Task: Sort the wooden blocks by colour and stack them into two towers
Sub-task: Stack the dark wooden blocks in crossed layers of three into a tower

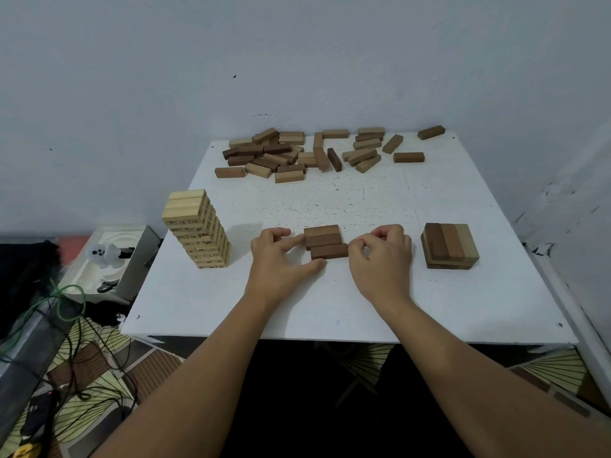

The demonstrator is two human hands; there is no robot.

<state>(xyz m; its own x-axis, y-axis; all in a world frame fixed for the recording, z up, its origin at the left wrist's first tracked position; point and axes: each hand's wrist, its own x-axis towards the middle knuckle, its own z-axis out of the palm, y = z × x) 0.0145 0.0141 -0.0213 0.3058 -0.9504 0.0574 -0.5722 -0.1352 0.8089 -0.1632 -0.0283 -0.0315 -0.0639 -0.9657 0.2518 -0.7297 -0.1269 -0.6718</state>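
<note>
At the lower left of the frame, beside the white table (429,309), cables (71,312) trail over a patterned floor, and a pale tray (132,259) sits just off the table's left edge. On the table's left stands the pale tower (196,228) (numbers printed on its blocks), many layers high. Right of it, the left hand (279,259) touches the left ends of three dark blocks (325,241) lying side by side at frame centre, forefinger and thumb spread around them. The right hand (383,259) meets their right ends, fingers curled, fingertips pinching the nearest block. Farther right sits a low brown stack (449,246), about two layers. Along the table's far edge, upper centre, lies the loose pile (314,153) of mixed light and dark blocks.
</note>
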